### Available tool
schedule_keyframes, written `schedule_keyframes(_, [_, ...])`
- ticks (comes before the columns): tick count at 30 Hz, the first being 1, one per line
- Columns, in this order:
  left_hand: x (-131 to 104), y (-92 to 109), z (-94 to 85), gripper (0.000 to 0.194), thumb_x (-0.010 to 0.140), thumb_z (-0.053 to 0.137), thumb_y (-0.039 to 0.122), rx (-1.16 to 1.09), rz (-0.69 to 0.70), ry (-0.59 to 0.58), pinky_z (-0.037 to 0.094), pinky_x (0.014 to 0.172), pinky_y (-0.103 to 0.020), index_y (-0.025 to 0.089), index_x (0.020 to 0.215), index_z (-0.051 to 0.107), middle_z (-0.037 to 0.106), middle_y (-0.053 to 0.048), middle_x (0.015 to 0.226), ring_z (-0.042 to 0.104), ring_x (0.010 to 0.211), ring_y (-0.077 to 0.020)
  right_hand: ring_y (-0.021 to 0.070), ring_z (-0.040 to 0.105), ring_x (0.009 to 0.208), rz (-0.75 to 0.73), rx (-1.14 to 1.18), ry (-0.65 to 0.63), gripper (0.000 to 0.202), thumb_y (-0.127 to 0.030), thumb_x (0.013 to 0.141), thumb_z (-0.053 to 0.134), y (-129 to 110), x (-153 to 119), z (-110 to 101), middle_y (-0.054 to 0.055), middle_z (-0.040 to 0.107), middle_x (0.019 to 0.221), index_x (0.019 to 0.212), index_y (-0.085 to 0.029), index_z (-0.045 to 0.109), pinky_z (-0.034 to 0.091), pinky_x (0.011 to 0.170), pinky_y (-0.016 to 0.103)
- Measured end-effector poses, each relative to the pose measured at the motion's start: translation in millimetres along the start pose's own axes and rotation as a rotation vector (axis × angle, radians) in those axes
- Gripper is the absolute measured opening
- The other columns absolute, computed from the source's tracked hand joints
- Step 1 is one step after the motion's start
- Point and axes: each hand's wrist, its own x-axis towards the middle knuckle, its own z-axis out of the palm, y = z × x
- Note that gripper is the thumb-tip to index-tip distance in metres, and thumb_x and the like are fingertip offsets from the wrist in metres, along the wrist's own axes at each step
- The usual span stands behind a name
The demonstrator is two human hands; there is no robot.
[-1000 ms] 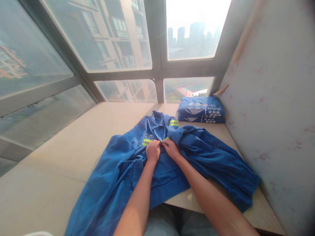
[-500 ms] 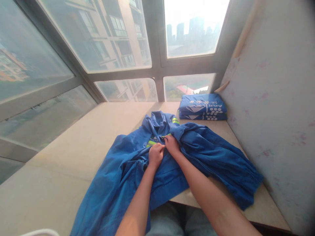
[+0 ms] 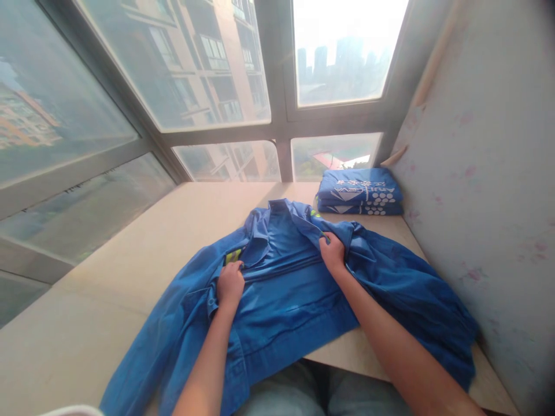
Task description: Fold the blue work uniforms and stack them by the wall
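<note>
A blue work jacket (image 3: pixel 286 294) with yellow-green reflective strips lies spread over the tabletop, its collar toward the window and its sleeves out to both sides. My left hand (image 3: pixel 230 284) is closed on the left front edge, just below a reflective strip. On the other front edge, below the collar, my right hand (image 3: pixel 333 252) is closed with the fabric pinched in its fingers. Between the two hands the front stands apart, and the jacket's inside back shows. The cloth within my fingers is mostly hidden.
Two or so folded blue garments (image 3: pixel 359 192) with white print are stacked at the back right, by the papered wall (image 3: pixel 485 190). Framed windows rise behind the pale tabletop (image 3: pixel 108 289). A white curved rim (image 3: pixel 71 411) shows at the bottom left.
My hands have moved apart, left hand leftward and right hand rightward, pulling the two front edges with them. The jacket's front has opened and its inside has come into view.
</note>
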Motion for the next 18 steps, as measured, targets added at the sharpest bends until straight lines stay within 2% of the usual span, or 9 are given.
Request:
schedule_keyframes(3, [-3,-1,-3.4,0.035,0.084,0.046,0.009,0.034,-0.009,-0.013,0.049,0.089,-0.037,0.017,0.107,0.071,0.07,-0.011,0.106,0.062,0.098,-0.0272,0.0228,0.067,0.083,-0.045,-0.132,-0.168,0.031,-0.025,0.089,0.046,-2,-6,4,0.009,0.074,0.093,0.105,-0.019,0.072,0.047,0.075,0.028])
schedule_keyframes(7, [-13,16,-3.0,0.032,0.087,0.05,0.016,0.13,0.002,-0.012,0.047,0.086,-0.037,0.018,0.113,0.068,0.068,-0.012,0.11,0.061,0.103,-0.028,0.023,0.066,0.09,-0.242,-0.384,-0.301,0.029,-0.024,0.094,0.047,-9,-26,10,0.013,0.071,0.106,0.115,-0.018,0.066,0.046,0.077,0.028])
schedule_keyframes(10, [-23,30,-14.0,0.029,0.091,0.048,0.017,0.242,0.052,-0.075,0.046,0.083,-0.035,0.019,0.112,0.068,0.068,-0.01,0.106,0.062,0.101,-0.0258,0.0255,0.063,0.1,-0.395,-0.518,-0.378,0.036,-0.025,0.093,0.051,-15,-39,0,0.015,0.066,0.113,0.127,-0.015,0.059,0.045,0.082,0.031])
schedule_keyframes(12, [-26,36,-30.2,0.03,0.094,0.043,0.017,0.279,0.08,-0.084,0.046,0.08,-0.032,0.019,0.113,0.067,0.068,-0.009,0.105,0.064,0.098,-0.0231,0.0277,0.06,0.105,-0.49,-0.6,-0.389,0.048,-0.022,0.09,0.054,-18,-44,-13,0.015,0.065,0.117,0.138,-0.016,0.051,0.044,0.086,0.033])
schedule_keyframes(14, [-22,38,-54.4,0.033,0.097,0.038,0.019,0.309,0.091,-0.02,0.047,0.078,-0.031,0.018,0.116,0.065,0.068,-0.009,0.107,0.065,0.093,-0.0219,0.0296,0.058,0.109,-0.548,-0.685,-0.364,0.057,-0.014,0.086,0.055,-19,-44,-29,0.016,0.064,0.119,0.143,-0.018,0.047,0.042,0.09,0.037])
schedule_keyframes(16, [-10,30,-86.3,0.033,0.097,0.037,0.023,0.356,0.065,0.09,0.048,0.081,-0.034,0.016,0.117,0.063,0.069,-0.011,0.107,0.066,0.091,-0.0232,0.0294,0.06,0.106,-0.494,-0.726,-0.365,0.054,-0.009,0.084,0.055,-21,-34,-45,0.016,0.067,0.111,0.138,-0.018,0.053,0.041,0.09,0.037])
schedule_keyframes(18, [11,7,-123.4,0.034,0.097,0.038,0.028,0.423,-0.054,0.193,0.049,0.084,-0.039,0.013,0.116,0.063,0.069,-0.012,0.104,0.066,0.094,-0.0261,0.027,0.064,0.097,-0.338,-0.631,-0.369,0.04,-0.011,0.083,0.058,-25,-9,-63,0.014,0.071,0.1,0.122,-0.017,0.065,0.043,0.085,0.035])
